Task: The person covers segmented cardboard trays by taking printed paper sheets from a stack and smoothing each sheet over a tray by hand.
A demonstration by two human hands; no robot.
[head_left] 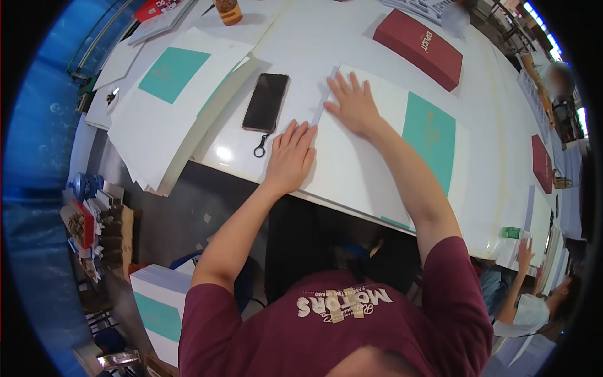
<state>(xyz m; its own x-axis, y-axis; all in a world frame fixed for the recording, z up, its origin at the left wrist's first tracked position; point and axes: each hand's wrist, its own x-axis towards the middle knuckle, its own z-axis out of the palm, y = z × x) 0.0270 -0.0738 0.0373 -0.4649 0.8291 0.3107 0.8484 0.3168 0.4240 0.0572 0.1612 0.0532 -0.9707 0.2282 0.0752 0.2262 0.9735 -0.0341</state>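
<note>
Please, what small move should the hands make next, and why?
I would probably slide the right hand gently along the left edge of the sheet: its fingers lie spread near the far left corner, and the left hand rests beside the same edge, nearer the body.

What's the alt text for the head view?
A person's right hand lies flat on a white sheet with a teal panel on a white table, left hand at the sheet's left edge. A phone and a stack of similar sheets lie to the left, a maroon box beyond.
</note>
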